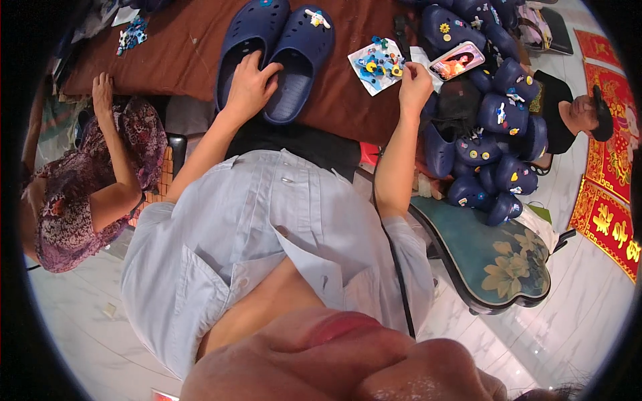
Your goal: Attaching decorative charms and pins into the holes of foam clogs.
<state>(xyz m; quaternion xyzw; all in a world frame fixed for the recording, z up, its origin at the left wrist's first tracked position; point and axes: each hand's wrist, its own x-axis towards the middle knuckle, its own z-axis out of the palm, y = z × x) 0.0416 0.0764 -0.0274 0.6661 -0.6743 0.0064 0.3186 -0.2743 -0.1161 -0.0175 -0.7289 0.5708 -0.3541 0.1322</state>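
The pair of dark-blue perforated foam clogs (299, 80) lies before you on the brown-cloth-covered bench (180, 53), toes pointing away. Your left hand (253, 85) is at their foot openings: the index finger and thumb are apart, the thumb reaching over the right clog's opening; you cannot tell whether they clamp on a rim. Your right hand (416, 90) has its fingers and thumb drawn together; you cannot tell whether something small sits between them. Just beside those fingers, a flat white square sheet or packet (372, 87) carries a loose heap of small blue, black and yellow charms (378, 65). A white figure-shaped charm (317, 19) sits on your right clog's toe. Farther right are a lit, pale-edged phone (457, 61) and a pile of charm-studded dark-blue clogs (505, 119). Well to your left lies a cluster of blue charms (132, 37).
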